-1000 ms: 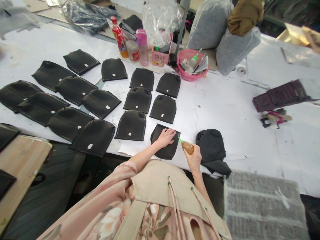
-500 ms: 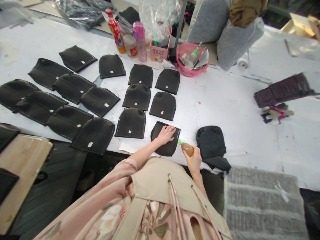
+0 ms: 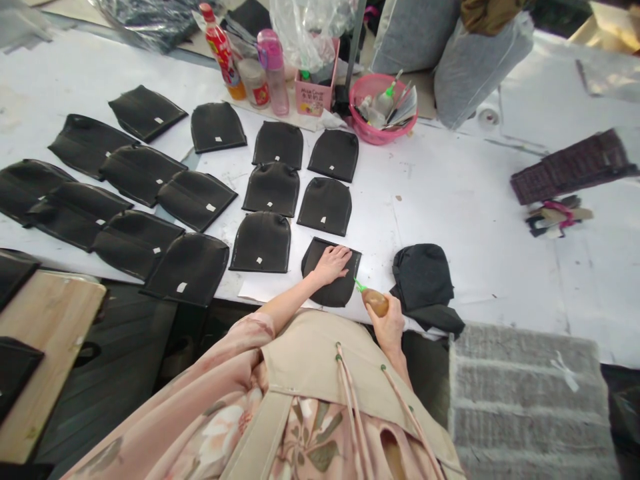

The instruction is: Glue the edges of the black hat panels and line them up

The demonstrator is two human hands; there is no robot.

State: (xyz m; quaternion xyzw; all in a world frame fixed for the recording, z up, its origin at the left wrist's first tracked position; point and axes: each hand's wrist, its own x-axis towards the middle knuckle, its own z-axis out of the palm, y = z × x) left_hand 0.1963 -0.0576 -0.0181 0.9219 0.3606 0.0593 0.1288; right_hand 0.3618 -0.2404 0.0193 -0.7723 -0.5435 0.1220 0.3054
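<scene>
My left hand point(image 3: 332, 265) lies with its fingers stretched out on a black fabric piece point(image 3: 339, 291) near the table's front edge, pressing it flat. In my right hand point(image 3: 390, 325) is a squeeze bottle of brownish glue point(image 3: 375, 301) with a green nozzle. The bottle is tilted, and its nozzle tip is at the right edge of the black piece. To the right of the bottle rests a stack of black fabric pieces point(image 3: 423, 275). Left of my hands, several similar black pieces point(image 3: 261, 241) with small white tags are laid out in rows.
At the back stand a red-labelled bottle point(image 3: 220, 50), a glass jar point(image 3: 256, 83), a pink drinking bottle point(image 3: 273, 70), a pink box point(image 3: 311, 97) and a pink basin point(image 3: 383, 135) of tools. Dark strips point(image 3: 570, 167) lie at right. A grey bundle point(image 3: 525, 393) sits beside the table's front edge.
The nozzle tip has slid a little way along the black piece's right edge toward me. My left hand stays on the piece. The whole view has shifted slightly.
</scene>
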